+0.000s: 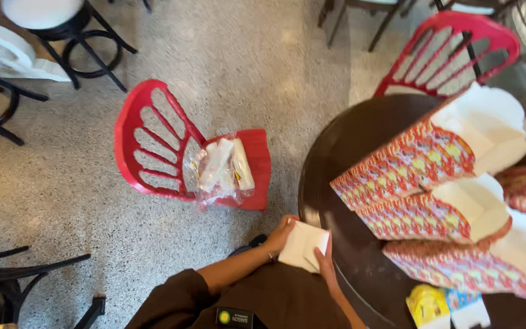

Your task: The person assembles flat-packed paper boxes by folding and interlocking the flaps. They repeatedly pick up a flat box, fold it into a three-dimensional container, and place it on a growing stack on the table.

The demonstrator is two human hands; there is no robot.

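Setting: speckled grey terrazzo floor [263,55], seen from above, with a round dark table [360,146] at the right. Nearest item: the person's dark brown top, carrying a small black rectangular badge [234,317] with a round yellow-green mark. Left hand [280,236]: forearm bare, reaching forward from a rolled sleeve, fingers closed around the left edge of a folded white napkin [304,245]. Right hand [326,263]: fingers pressed against the napkin's right side, thumb side up, closed on it. The napkin sits between both hands, just off the table's near edge, above the lap. On the table, near right: a small yellow carton [427,306] and beside it a blue-and-white carton [469,309], both at the lower edge of view. Further on: three long boxes [415,159] printed red with yellow and blue motifs, lying side by side and angled across the tabletop, each with a stack of white napkins [488,119] showing at its open right end. Left of the table: a red plastic chair [147,137] with slatted back, holding on its seat a clear plastic bag [220,170] of white wrapped rolls. Far right: a second red chair [452,49] behind the table. Far left: a black metal stool [62,24] with a white cushion.
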